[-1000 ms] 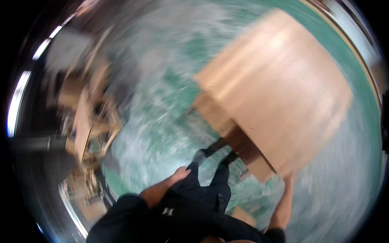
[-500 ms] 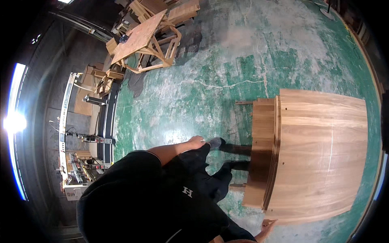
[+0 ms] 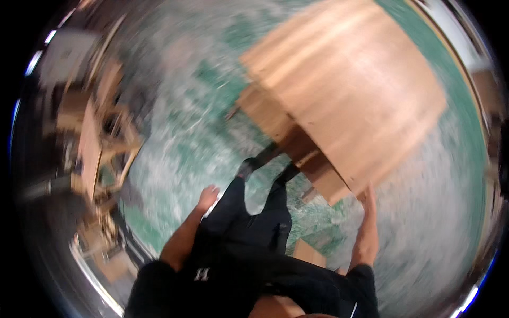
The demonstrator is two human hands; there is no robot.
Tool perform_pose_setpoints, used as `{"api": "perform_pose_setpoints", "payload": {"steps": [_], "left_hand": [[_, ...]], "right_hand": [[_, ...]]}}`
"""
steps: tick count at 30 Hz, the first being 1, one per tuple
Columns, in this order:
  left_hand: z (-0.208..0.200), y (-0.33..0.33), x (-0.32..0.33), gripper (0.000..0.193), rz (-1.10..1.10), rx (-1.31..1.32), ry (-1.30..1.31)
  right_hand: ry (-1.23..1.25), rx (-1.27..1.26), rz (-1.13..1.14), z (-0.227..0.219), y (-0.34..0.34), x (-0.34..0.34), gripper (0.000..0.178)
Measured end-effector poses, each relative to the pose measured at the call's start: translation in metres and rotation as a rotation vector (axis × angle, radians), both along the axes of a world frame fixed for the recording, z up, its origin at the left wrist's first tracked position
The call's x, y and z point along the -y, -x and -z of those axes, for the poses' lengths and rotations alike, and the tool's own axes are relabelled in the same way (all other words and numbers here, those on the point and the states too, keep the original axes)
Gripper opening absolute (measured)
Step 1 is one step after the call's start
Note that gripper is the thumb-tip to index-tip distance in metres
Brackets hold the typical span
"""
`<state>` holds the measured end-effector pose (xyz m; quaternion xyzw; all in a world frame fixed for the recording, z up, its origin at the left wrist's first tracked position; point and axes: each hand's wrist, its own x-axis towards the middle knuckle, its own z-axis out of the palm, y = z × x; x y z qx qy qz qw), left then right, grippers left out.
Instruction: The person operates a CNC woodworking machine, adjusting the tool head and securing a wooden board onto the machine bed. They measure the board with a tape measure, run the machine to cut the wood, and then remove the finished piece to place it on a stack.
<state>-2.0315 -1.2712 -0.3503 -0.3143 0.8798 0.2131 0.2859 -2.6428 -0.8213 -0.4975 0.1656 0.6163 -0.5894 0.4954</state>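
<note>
A stack of large light-brown wooden panels (image 3: 350,90) lies ahead and to the right, the top one broad with small dark holes near its near edge. At its near right corner, my right hand (image 3: 367,196) grips the panel edge, though blur softens the fingers. My left hand (image 3: 208,197) hangs beside my left thigh, away from the panels. Its fingers are smeared, and whether they hold anything cannot be made out. Below the top panel, darker boards (image 3: 265,114) stick out on the near side, close to my feet.
To the left stands a wooden-framed work table (image 3: 108,153) with boards piled around it. A piece of wood or box (image 3: 309,253) sits close by my right side. The worn green-and-grey floor (image 3: 180,143) runs between the table and the panels.
My view has swung to the right, so the panels now lie ahead and the work table farther left. My right hand stays at the panel corner; my left hand remains by my leg.
</note>
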Motion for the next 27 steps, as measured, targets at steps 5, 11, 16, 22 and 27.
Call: {"api": "perform_pose_setpoints", "payload": {"steps": [5, 11, 16, 22, 27], "left_hand": [[-0.022, 0.02, 0.019, 0.055, -1.022, -0.077, -0.407], [-0.027, 0.025, 0.045, 0.052, -1.025, 0.019, -0.426], [-0.03, 0.059, 0.093, 0.021, -0.911, -0.106, -0.452], [0.002, 0.051, 0.136, 0.05, -0.849, -0.107, -0.529], [0.014, 0.051, 0.181, 0.047, -0.765, -0.035, -0.572]], "right_hand": [[-0.558, -0.218, 0.109, -0.043, -0.009, 0.048, 0.074], [-0.725, -0.356, 0.186, -0.017, -0.004, 0.052, 0.076], [-0.877, -0.488, 0.102, -0.013, -0.018, 0.052, 0.065], [-1.063, -0.822, -0.099, -0.124, -0.119, 0.101, 0.044], [-0.956, -0.478, -0.196, -0.091, -0.301, 0.074, 0.036]]}}
